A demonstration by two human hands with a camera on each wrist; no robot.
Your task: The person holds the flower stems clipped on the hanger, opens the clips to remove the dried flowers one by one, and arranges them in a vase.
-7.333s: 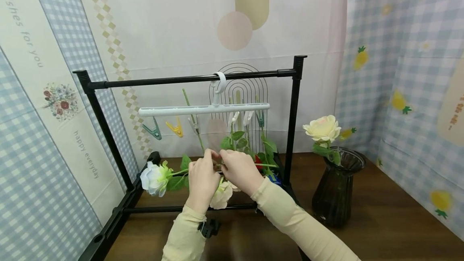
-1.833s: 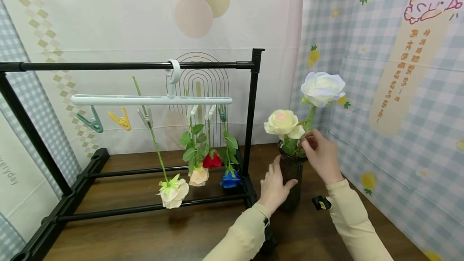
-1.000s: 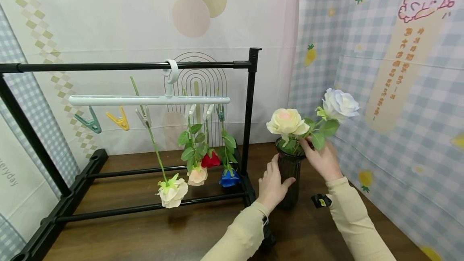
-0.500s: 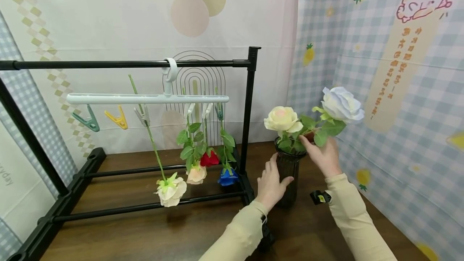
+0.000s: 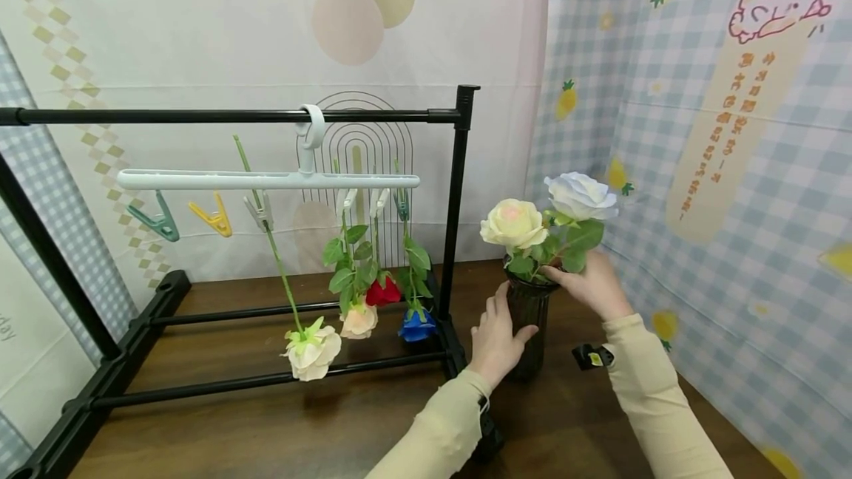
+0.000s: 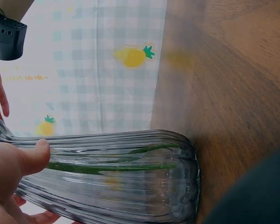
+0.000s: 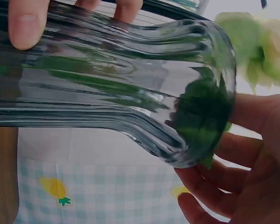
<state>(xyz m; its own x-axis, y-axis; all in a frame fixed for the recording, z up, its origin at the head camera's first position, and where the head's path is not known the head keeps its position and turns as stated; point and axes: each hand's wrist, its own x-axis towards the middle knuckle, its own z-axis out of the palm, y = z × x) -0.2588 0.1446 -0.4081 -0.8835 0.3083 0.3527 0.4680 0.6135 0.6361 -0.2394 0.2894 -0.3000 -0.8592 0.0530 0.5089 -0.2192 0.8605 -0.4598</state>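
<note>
- Nearest you, at the lower centre of the frame, your left hand (image 5: 498, 338) is wrapped round the dark ribbed glass vase (image 5: 535, 309); the left wrist view shows thumb and fingers on opposite sides of the glass.
- Your right hand (image 5: 594, 285), right of centre, has its fingers curled at the vase's mouth among leaves; you cannot tell from these views whether it pinches a stem.
- The vase stands upright on the brown table (image 5: 233, 435), with green stems showing through its wall.
- Above its mouth are two roses: the cream rose (image 5: 512, 224) on the left and the pale blue rose (image 5: 581, 196) on the right, slightly higher.
- Left of your hands stands the black rack (image 5: 459, 205), the pale hanger (image 5: 266, 181) hooked on its top bar.
- Upside down from the hanger's clips hang a white flower (image 5: 313, 352), a peach flower (image 5: 359, 320), a red flower (image 5: 383, 291) and a blue flower (image 5: 416, 325); the teal clip (image 5: 160, 220) at far left and the yellow clip (image 5: 213, 216) hold nothing.
- Farther back, at upper right, the checked cloth (image 5: 599, 35) carries columns of orange characters (image 5: 725, 124), too small to read.
- At the left edge you can read "day" (image 5: 7, 326), the end of a cut-off word.
</note>
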